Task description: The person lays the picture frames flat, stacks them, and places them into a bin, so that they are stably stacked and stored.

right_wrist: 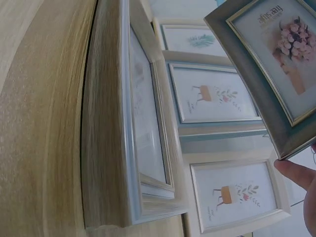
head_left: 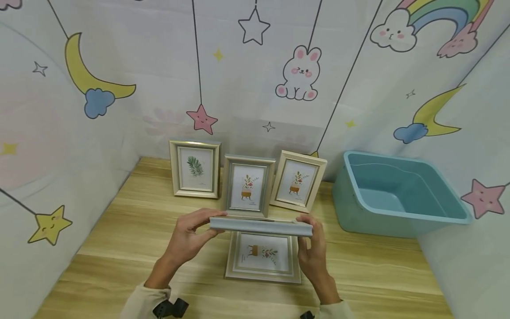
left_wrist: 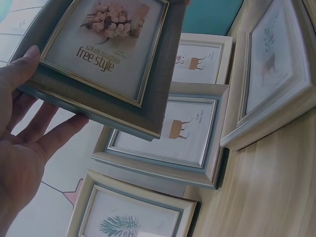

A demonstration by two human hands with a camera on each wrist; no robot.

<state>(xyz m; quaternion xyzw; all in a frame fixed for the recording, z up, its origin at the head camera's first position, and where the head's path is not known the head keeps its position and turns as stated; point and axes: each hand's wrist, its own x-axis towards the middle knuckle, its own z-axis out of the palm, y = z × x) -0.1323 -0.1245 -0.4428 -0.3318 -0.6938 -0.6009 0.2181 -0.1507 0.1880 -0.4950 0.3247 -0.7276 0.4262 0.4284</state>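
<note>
While a pale wall [head_left: 159,53] printed with moons, stars and a rabbit rises behind everything, the wood-grain counter [head_left: 123,239] spreads below it in the head view. The flat frame [head_left: 263,254] lies face up on the counter; behind it and to the right stands the teal tub [head_left: 374,221]. Three frames stand behind the flat frame: the leaf-print frame [head_left: 195,170] farthest left, the grey frame [head_left: 245,188] almost straight behind, the cream frame [head_left: 296,184] a little to the right.

From the head, the held frame [head_left: 260,228] shows little but its blue-grey edge. The left wrist view reveals its face, with pink blossoms and the words "free style" inside a gilt line; the right wrist view gives that face upside down, and also the thick side of the flat frame.

The held frame is raised between the two hands, above the far edge of the flat frame. The left hand [head_left: 187,241] pinches its left end, thumb on the face border, the other fingers stretched out behind. The right hand [head_left: 312,252] grips the opposite end, a fingertip at one corner. Both forearms reach in from the near side of the flat frame, slanting toward each other. Pale sleeves [head_left: 145,301] end at the wrists, and a small black device [head_left: 175,307] sits at the left cuff.
</note>
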